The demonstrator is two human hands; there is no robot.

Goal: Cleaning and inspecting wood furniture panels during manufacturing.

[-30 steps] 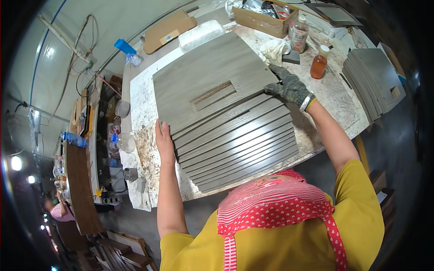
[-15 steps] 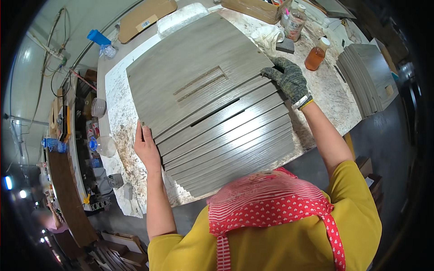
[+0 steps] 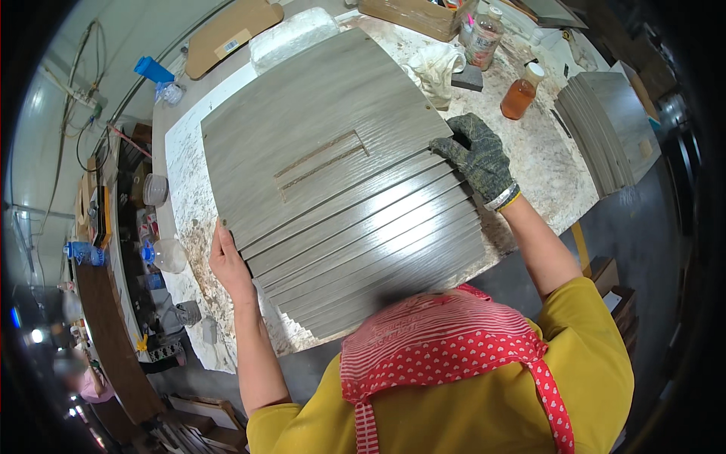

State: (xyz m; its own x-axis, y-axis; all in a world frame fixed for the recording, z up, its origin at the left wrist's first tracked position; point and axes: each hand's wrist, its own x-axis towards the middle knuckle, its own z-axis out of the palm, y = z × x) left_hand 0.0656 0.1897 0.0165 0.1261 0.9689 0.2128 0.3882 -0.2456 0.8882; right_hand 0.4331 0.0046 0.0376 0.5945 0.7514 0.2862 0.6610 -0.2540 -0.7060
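A grey wood-grain panel (image 3: 302, 98) with a thin, U-shaped groove cut into its face lies on top of a stack of similar panels (image 3: 363, 250). Their near edges fan out in steps toward me. My left hand (image 3: 231, 268), bare, grips the left edge of the top panel near its front corner, its fingers partly under the edge. On the opposite side my right hand (image 3: 478, 160), in a dark grey knitted glove, is closed on the right front corner. The thumb rests over the edge there, and some fingers are hidden.
Behind the panel are a plastic-wrapped bundle (image 3: 293, 39) and a cardboard sheet (image 3: 231, 36). A white cloth (image 3: 437, 66), a dark block (image 3: 467, 78), a clear bottle (image 3: 484, 38) and an amber bottle (image 3: 519, 97) stand back right. Another panel stack (image 3: 594, 132) sits at the right edge.
Both hands have brought the top panel slightly toward me over the stack. A dark slot in the panel below, visible before, is now covered. The view has also shifted slightly.
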